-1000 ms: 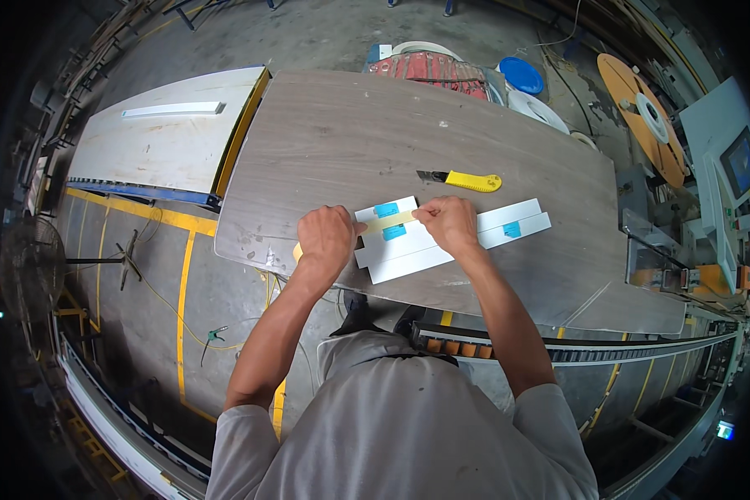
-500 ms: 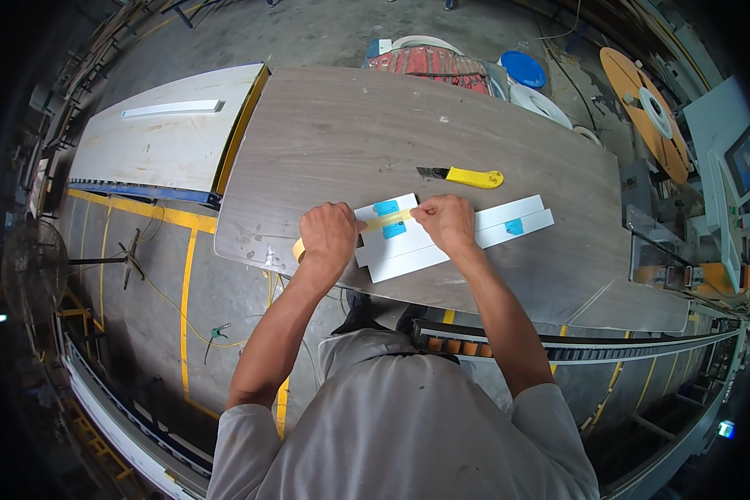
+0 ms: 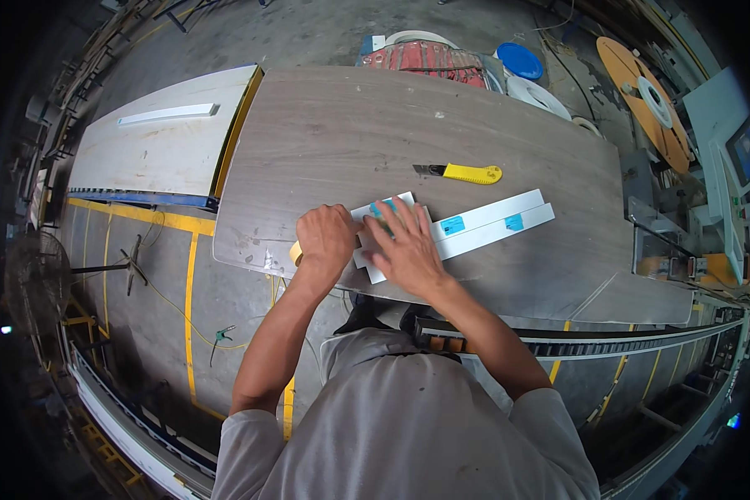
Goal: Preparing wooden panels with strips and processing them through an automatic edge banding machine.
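Note:
Several white strips (image 3: 485,213) lie side by side at a slant near the table's front edge, with blue labels (image 3: 452,224) on their faces. My right hand (image 3: 410,248) rests on the left part of the strips, palm down with the fingers spread. At their left end, my left hand (image 3: 325,236) is closed round a roll of yellowish tape (image 3: 296,253), whose edge shows beside the wrist. The tape's run across the strips is mostly hidden under my right hand. Beyond the strips lies a yellow utility knife (image 3: 472,173) with its blade out.
The strips lie on a brown wood-grain table (image 3: 308,137). To the left stands a pale bench (image 3: 167,150) bearing a long white piece (image 3: 167,114). Past the far edge are a blue lid (image 3: 519,61) and white rolls (image 3: 537,97). A machine with a screen (image 3: 745,154) stands at right.
My right hand has let go of the tape's end, opened and come down flat on the strips, further left. My left hand has hardly moved. Another blue label is now uncovered.

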Available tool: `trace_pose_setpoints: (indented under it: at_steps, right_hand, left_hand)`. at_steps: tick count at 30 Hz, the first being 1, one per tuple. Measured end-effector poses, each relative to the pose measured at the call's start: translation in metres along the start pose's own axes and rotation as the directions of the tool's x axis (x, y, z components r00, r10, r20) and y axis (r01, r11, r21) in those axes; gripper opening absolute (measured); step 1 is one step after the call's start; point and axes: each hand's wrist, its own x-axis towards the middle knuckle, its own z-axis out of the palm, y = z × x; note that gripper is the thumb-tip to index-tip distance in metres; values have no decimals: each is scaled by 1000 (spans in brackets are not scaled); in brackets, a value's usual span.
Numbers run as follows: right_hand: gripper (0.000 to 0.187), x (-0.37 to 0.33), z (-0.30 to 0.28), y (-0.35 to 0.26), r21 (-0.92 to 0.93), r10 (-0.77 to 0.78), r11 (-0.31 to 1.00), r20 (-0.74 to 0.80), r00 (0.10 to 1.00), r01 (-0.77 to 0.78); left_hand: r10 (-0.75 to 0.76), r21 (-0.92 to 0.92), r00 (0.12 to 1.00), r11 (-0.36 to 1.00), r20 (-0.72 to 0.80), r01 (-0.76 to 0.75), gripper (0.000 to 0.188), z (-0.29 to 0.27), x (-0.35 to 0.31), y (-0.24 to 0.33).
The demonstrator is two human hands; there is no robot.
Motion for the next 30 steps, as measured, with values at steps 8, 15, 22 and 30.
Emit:
trace_pose_setpoints:
  at_steps: [8, 15, 22, 30]
  right_hand:
    - [91, -16, -20, 35, -167, 199, 969, 88, 976, -182]
    - [72, -2, 3, -8, 0, -8, 1000, 83, 996, 8]
    - [67, -1, 17, -19, 6, 16, 1000, 90, 996, -17]
    - [62, 9, 9, -26, -210, 42, 978, 278, 960, 19]
  left_hand:
    - [10, 41, 1000, 999, -3, -10, 33, 1, 2, -2]
    - [57, 16, 996, 998, -66, -56, 42, 16, 6, -5]
    - [103, 43, 988, 993, 117, -109, 24, 0, 11, -3]
    - [243, -5, 962, 969, -122, -245, 19, 18, 2, -2]
